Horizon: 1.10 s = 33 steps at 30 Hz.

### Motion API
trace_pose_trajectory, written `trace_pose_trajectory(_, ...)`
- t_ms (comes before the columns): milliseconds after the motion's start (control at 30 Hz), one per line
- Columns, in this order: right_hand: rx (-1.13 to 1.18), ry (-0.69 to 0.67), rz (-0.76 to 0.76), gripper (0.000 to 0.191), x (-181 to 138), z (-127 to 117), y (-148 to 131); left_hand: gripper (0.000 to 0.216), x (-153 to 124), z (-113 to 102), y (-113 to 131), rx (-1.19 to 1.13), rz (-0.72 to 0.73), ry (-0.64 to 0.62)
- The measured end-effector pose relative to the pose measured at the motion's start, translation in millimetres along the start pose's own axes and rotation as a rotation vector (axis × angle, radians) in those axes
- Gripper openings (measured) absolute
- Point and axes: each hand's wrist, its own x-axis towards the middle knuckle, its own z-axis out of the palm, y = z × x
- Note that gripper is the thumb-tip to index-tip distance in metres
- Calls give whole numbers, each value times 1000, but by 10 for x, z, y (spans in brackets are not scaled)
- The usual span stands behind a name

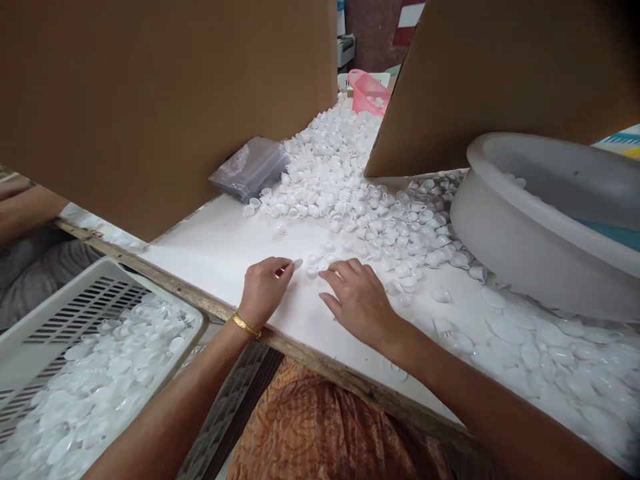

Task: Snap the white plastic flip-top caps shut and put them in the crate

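Note:
Between thumb and fingertips, my left hand (pixel 265 287) pinches a small, thin, rounded white plastic piece (pixel 297 264). My right hand (pixel 357 300) is just to its right over the white tabletop (pixel 215 247), thumb and forefinger apart, with nothing visible in its grasp. At its fingertips lie a few more small white pieces (pixel 320 259). Beyond the hands spreads a big heap of white plastic pieces (pixel 330 160), many shaped like tiny cups or scoops. Their exact kind is hard to make out.
A crate (pixel 107 267) of white pieces stands at lower left, below the table edge. A large pale tub (pixel 525 247) sits right. Cardboard panels (pixel 165 80) rise behind, near a stack of clear plastic bags (pixel 250 167) and a pink basket (pixel 367 90). Another person's arm (pixel 30 210) shows left.

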Motion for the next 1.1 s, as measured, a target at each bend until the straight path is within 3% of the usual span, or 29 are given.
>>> trace_pose_trajectory(167, -146, -7, -3, 9, 400, 282, -73, 30, 4, 20, -166, -293, -324, -143)
trace_pose_trajectory(300, -108, 17, -9, 12, 431, 406, -177, 31, -4, 22, -295, -408, -391, -179)
trace_pose_trajectory(400, -52, 19, 9, 19, 438, 464, -246, 26, -63, 10, -290, -283, -247, -140)
trace_pose_trajectory(567, -48, 32, 59, 23, 447, 537, -259, 18, -197, -2, -231, -29, 226, -73)
trace_pose_trajectory(667, -53, 19, 70, 23, 436, 549, -241, 21, -248, 7, -251, 86, 398, -62)
trace_pose_trajectory(900, -57, -35, 65, 19, 444, 537, -223, 28, -304, -25, -270, 353, 573, -130)
trace_pose_trajectory(1100, -44, -35, 67, 19, 448, 540, -218, 29, -295, -17, -273, 342, 592, -185)
